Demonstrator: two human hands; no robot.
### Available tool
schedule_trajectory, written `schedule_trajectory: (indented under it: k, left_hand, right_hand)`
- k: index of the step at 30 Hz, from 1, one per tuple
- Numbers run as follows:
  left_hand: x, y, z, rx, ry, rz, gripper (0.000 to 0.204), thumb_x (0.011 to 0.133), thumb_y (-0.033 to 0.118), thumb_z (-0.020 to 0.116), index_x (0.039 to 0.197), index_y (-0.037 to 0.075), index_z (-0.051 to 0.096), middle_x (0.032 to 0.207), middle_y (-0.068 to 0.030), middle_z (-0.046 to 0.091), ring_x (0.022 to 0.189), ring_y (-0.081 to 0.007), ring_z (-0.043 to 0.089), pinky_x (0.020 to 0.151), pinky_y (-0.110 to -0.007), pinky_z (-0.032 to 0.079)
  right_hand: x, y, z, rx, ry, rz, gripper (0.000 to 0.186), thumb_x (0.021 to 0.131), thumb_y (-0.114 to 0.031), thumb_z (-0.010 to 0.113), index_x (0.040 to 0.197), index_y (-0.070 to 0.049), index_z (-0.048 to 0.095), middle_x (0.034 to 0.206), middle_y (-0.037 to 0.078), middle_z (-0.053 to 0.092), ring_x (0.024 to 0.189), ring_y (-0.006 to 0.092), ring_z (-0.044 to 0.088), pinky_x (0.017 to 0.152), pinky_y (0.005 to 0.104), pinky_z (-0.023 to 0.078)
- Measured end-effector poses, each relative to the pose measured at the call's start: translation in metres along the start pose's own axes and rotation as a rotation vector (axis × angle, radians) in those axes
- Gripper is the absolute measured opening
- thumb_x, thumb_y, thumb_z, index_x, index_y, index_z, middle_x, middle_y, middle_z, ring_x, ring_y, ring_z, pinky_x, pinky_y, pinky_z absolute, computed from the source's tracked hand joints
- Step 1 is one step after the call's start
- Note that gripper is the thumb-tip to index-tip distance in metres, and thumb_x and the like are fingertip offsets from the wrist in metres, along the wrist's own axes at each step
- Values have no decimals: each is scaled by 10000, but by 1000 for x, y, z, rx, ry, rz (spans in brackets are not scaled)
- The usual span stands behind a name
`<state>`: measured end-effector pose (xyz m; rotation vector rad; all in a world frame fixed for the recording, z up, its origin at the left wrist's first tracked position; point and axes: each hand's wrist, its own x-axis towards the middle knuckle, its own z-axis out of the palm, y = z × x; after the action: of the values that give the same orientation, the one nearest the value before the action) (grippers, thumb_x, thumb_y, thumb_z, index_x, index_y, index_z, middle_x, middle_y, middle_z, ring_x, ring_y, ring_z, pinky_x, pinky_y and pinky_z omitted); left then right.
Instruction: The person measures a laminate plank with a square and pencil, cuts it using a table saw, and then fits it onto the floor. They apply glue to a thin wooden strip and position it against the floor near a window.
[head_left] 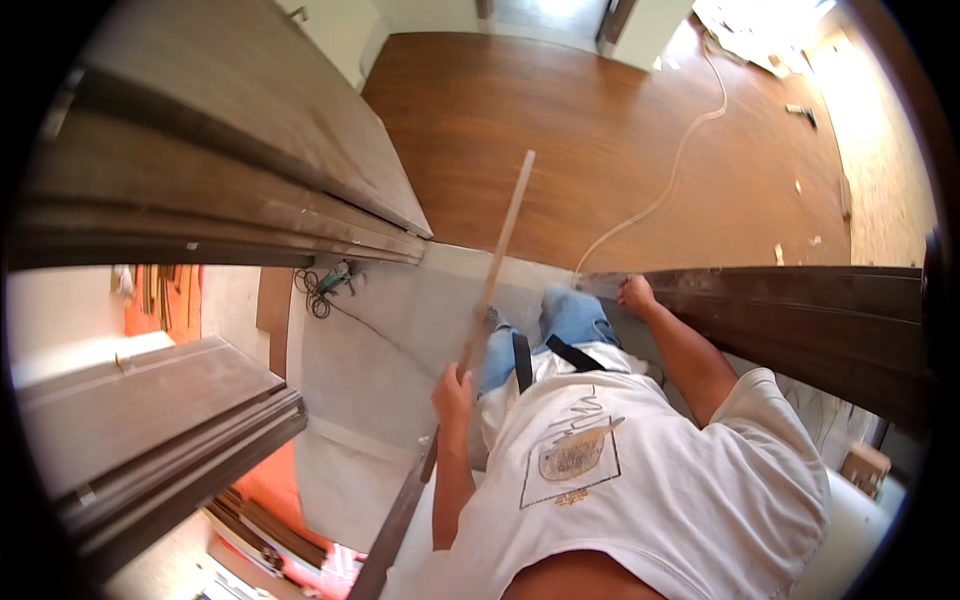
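Note:
A long, thin wooden strip (508,220) slants upward and away from me, its far end over the brown floor. My left hand (453,392) is wrapped round it near its lower part, beside my hip. My right hand (636,292) is closed at the edge of a dark wooden door frame (780,300) on the right. What the right fingers hold, if anything, is too small to make out.
Left stand brown wooden doors (270,100) and frames. A green corded power tool (342,275) lies on the pale floor (370,370). Across the wood floor (460,110) runs a cream cable (685,150). A small tool (803,114) lies far right. Wood strips (265,525) lie lower left.

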<state>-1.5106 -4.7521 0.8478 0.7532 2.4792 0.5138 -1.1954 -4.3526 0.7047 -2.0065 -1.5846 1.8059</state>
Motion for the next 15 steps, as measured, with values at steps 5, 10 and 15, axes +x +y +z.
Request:
schedule_trajectory:
  k: [5, 10, 15]
  left_hand:
    - [84, 46, -69, 6, -74, 52, 256, 921, 241, 703, 1116, 88, 637, 1002, -180, 711, 976, -410, 666, 825, -501, 521]
    - [156, 87, -79, 73, -122, 124, 246, 917, 237, 712, 1090, 77, 642, 976, -173, 712, 959, -396, 671, 811, -498, 519]
    - [226, 162, -60, 45, -222, 196, 284, 901, 260, 730, 1096, 62, 671, 958, -177, 719, 905, -405, 682, 803, -488, 527]
  right_hand:
    - [-1, 16, 31, -146, 27, -51, 262, 865, -10, 554, 1070, 74, 694, 850, 212, 727, 683, 273, 710, 618, 396, 563]
    - [7, -30, 53, -438, 257, -84, 217, 799, -131, 623, 908, -21, 776, 916, 218, 744, 894, 369, 732, 823, 439, 568]
    - [105, -69, 22, -281, 92, -13, 245, 841, -168, 568, 790, -15, 752, 741, 180, 731, 701, 333, 737, 731, 457, 591]
